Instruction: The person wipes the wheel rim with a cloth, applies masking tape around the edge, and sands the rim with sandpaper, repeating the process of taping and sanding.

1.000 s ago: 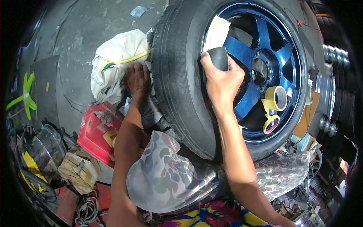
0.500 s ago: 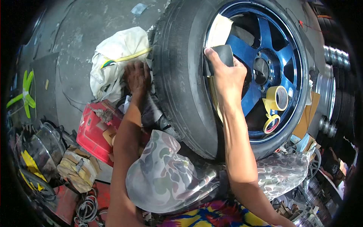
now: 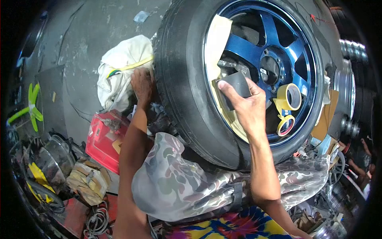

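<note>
A blue spoked wheel point(image 3: 242, 51) with a black tyre point(image 3: 187, 79) lies tilted in front of my knees. My right hand point(image 3: 252, 105) pinches a folded dark grey sheet of sandpaper point(image 3: 235, 87), thumb on the near side. The sheet lies at the inner left edge of the rim, over pale yellow masking paper point(image 3: 217, 38). Two rolls of masking tape, a larger one point(image 3: 283, 97) and a smaller one point(image 3: 284, 125), rest in the wheel's lower right. My left hand point(image 3: 142, 85) is open beside the tyre, against a white cloth bundle point(image 3: 127, 51); its fingertips are partly hidden.
A red plastic case point(image 3: 101, 139) and a taped cardboard box point(image 3: 88, 181) stand at left, near coiled cable point(image 3: 95, 223). A green star-shaped piece point(image 3: 31, 107) is on the grey floor. Metal rims point(image 3: 346, 87) and tyres are stacked at right. Camouflage fabric point(image 3: 171, 179) covers my legs.
My right hand has moved down along the rim with the sandpaper, uncovering more masking paper above it. My left hand stays by the cloth, its fingers less spread. The view has shifted slightly.
</note>
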Demonstrator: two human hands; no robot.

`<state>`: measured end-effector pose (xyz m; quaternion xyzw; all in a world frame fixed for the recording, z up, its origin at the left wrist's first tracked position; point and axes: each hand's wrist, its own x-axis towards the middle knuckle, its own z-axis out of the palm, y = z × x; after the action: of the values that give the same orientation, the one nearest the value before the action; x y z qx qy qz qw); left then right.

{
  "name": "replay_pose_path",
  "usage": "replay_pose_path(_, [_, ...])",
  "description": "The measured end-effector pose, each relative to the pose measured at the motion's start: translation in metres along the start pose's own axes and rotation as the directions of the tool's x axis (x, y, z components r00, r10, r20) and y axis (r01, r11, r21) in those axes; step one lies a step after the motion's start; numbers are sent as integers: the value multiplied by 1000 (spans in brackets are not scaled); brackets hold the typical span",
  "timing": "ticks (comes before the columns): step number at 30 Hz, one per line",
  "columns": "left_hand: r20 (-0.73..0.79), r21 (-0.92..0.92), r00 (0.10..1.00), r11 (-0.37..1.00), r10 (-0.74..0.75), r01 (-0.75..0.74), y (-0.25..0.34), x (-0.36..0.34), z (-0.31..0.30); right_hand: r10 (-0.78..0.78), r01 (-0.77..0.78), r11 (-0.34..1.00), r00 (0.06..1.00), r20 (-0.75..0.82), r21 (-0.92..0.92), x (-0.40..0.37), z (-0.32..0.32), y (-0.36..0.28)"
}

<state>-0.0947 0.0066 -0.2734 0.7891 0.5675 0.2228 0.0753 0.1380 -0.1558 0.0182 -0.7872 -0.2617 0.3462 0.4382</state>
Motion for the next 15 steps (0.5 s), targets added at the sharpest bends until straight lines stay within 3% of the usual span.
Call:
replay_pose_path(1, [-1,6,1000,1000,19,-19,-1,7,-7,32,-33,999,999,8,28,-3,-7,-9])
replay_pose_path(3, [201,-172,978,981,-53,88,-7,19,-24,55,-65,968,997,49,241,-2,-16,-3])
replay_pose_path(4, [131,-176,980,970,-148,170,7,30,-44,55,-65,965,997,44,254,-4,-20,-3])
replay_pose_path(6, [5,-504,997,861,-79,71,61,52,-130,83,-91,991,994,76,99,-5,-29,-6])
replay_pose_path(8, [-216,-426,942,844,256,-327,106,65,-189,56,-64,993,994,93,95,-1,-35,7])
replay_pose_path(10, [-169,-360,783,702,599,-615,135,63,-216,88,-98,992,987,136,73,-1,-35,-1])
replay_pose_path(12, [29,-303,635,612,772,-730,162,58,-235,59,-76,990,988,144,118,0,-37,2])
replay_pose_path(13, [26,-302,637,613,771,-730,168,56,-233,36,-59,985,989,145,164,1,-38,3])
replay_pose_path(15, [223,-271,571,613,790,-742,172,54,-228,38,-55,987,993,112,152,1,-40,-2])
